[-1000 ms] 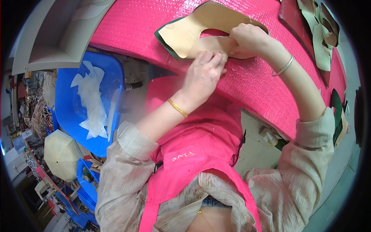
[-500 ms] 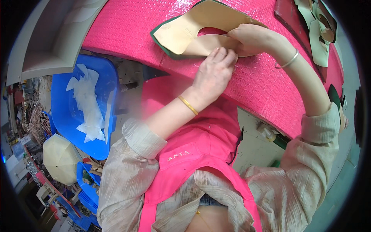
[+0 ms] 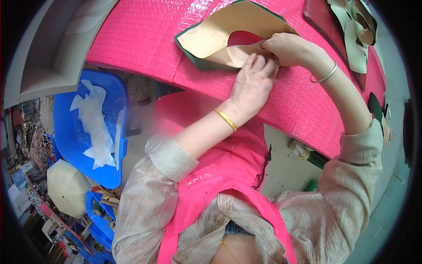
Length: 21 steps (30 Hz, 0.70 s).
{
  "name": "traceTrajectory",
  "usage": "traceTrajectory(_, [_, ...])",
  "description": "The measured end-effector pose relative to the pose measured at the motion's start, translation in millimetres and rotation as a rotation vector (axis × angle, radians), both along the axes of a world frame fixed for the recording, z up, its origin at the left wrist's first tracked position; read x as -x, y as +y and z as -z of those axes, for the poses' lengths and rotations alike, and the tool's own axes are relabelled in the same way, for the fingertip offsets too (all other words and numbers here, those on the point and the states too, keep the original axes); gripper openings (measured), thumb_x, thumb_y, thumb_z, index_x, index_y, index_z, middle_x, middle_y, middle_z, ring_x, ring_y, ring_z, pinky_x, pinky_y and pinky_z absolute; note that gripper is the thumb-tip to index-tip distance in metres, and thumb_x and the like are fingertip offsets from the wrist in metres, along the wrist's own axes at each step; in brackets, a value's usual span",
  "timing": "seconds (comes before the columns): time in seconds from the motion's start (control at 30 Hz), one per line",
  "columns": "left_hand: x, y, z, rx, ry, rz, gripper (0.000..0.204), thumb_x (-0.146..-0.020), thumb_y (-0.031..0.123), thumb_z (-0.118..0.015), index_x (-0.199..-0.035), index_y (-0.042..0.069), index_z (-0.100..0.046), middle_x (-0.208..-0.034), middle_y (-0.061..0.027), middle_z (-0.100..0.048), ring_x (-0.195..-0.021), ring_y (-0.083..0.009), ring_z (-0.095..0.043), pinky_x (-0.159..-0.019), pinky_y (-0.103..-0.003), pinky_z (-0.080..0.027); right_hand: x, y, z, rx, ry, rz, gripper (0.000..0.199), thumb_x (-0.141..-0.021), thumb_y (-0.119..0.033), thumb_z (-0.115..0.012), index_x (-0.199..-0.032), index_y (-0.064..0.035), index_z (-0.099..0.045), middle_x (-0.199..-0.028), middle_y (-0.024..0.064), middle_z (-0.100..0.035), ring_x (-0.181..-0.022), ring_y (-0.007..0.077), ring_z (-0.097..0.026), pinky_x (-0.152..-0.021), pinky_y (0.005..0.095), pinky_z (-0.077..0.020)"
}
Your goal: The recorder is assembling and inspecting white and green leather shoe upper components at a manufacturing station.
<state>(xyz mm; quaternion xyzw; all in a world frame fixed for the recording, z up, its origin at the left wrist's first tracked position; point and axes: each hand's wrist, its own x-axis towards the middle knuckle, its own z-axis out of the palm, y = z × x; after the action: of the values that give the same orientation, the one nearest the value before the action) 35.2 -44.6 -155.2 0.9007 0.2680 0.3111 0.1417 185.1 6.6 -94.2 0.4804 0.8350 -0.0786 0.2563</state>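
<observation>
On the pink-covered table lies a shoe upper, beige on the inner face with a dark green outer face showing along its edges. It has a curved opening in its middle, and its near strip is bent up. My left hand, below a gold bangle, grips the near strip with its fingers bent close together. Just beyond it, my right hand is closed on the right end of the same piece, with a silver bangle at the wrist. The two hands almost touch, and they hide the part of the strip between the fingertips.
More green-and-beige shoe uppers rest on a dark red board at the far right. A blue bin with white sheet scraps stands left of the table. A grey curved shelf rises at the far left.
My left hand has slid right along the near strip, closer to my right hand. The strip is more folded up, and the opening looks larger. The whole view has shifted slightly.
</observation>
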Motion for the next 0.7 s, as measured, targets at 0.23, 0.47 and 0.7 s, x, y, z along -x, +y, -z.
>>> traceTrajectory(0.23, [-14.2,-3.0,4.7,0.005,-0.007,0.000,0.034,-0.073,0.015,-0.056,-0.104,0.000,-0.055,-0.089,-0.0062,-0.049,-0.086,-0.0213,-0.046,-0.079,-0.032,-0.041,-7.4,-5.8,-5.7,-0.038,-0.090,0.033,0.009,-0.068,-0.011,-0.060,-0.073,-0.0036,-0.062,-0.074,0.0140,-0.063,-0.074,0.0275,-0.062,-0.064,0.0360,-0.0501])
traceTrajectory(0.47, [-31.9,-3.4,9.1,-0.043,0.005,-0.019,0.033,-0.071,0.015,-0.054,-0.101,0.001,-0.056,-0.093,-0.0048,-0.051,-0.085,-0.0200,-0.046,-0.077,-0.032,-0.039,-32.3,-7.2,14.5,-0.198,-0.112,-0.022,0.021,-0.067,-0.005,-0.059,-0.087,-0.0019,-0.053,-0.070,0.0145,-0.061,-0.070,0.0288,-0.062,-0.060,0.0374,-0.0493])
traceTrajectory(0.7, [-57.1,-0.6,5.7,-0.353,0.186,-0.082,0.016,-0.065,0.013,-0.053,-0.076,0.006,-0.062,-0.086,-0.0047,-0.052,-0.081,-0.0184,-0.048,-0.070,-0.028,-0.038,-47.4,-2.5,-34.6,-0.018,0.873,0.436,0.028,-0.073,-0.008,-0.062,-0.096,-0.0001,-0.050,-0.082,0.0091,-0.058,-0.073,0.0175,-0.055,-0.067,0.0280,-0.0453])
